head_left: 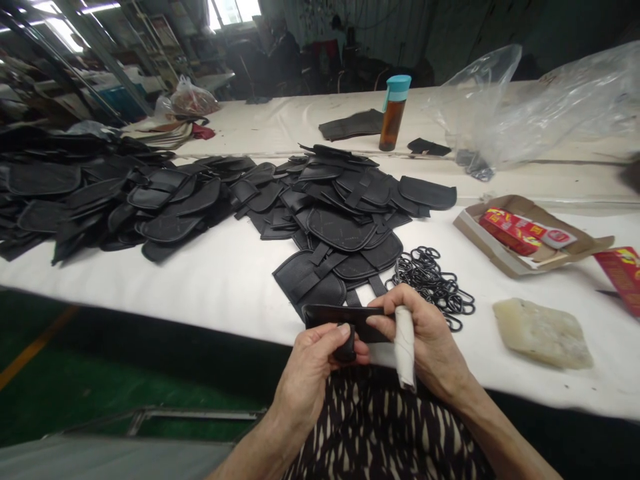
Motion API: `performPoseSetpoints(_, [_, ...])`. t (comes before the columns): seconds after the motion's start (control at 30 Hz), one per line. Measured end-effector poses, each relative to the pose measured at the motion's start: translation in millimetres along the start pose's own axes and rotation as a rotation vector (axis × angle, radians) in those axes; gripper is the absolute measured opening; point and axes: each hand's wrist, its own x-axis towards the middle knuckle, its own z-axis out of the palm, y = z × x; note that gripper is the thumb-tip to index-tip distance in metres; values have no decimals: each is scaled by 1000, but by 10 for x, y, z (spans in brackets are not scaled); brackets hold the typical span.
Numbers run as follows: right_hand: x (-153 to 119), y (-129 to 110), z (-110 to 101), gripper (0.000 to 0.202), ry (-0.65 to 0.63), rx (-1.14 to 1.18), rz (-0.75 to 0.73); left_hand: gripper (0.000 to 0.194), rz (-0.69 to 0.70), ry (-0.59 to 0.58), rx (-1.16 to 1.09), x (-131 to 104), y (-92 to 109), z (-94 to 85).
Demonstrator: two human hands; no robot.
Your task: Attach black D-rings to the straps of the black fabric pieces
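- Forearms (260, 437) slant inward, left hand (311, 357) pinching a black flap (345, 345)
- right hand (431, 333) gripping the black piece (320, 315) plus a white roll (405, 347)
- red packets (505, 230): print's too blurry tbh

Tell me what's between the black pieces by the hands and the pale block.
Beside the pieces, a heap of black rings; then bare white tabletop, head view.
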Motion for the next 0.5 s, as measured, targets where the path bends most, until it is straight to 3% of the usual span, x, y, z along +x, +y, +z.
performPoseSetpoints(0.17, [-10,31,9,14,48,86,23,21,35,-20,-56,20,-57,25])
performPoseSetpoints(0.3, [-91,23,-38,19,163,86,-33,21,51,-9,-60,30,-50,49])
performPoseSetpoints(0.5, [-407,34,-405,35,268,-1,-104,20,57,53,-32,78,-41,86])
